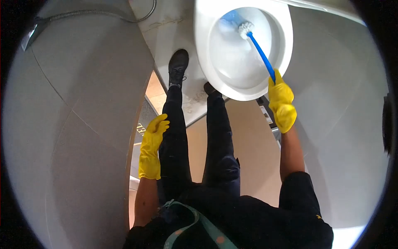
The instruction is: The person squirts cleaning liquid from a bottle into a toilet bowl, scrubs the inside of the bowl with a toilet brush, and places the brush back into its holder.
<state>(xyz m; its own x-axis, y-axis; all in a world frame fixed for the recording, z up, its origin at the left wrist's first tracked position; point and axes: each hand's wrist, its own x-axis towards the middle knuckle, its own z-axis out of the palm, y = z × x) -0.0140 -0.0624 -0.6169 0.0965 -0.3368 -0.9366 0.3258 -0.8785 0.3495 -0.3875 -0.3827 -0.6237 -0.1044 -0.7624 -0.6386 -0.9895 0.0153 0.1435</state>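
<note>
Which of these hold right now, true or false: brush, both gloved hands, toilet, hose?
1. The right hand, in a yellow glove, grips the blue-handled brush. True.
2. The brush's white bristle head is outside the white toilet bowl. False: it is inside the bowl.
3. The left hand is holding a spray bottle. False: no object shows in it; it is beside the black-trousered left leg.
4. A ribbed metal hose shows left of the toilet. True.
</note>
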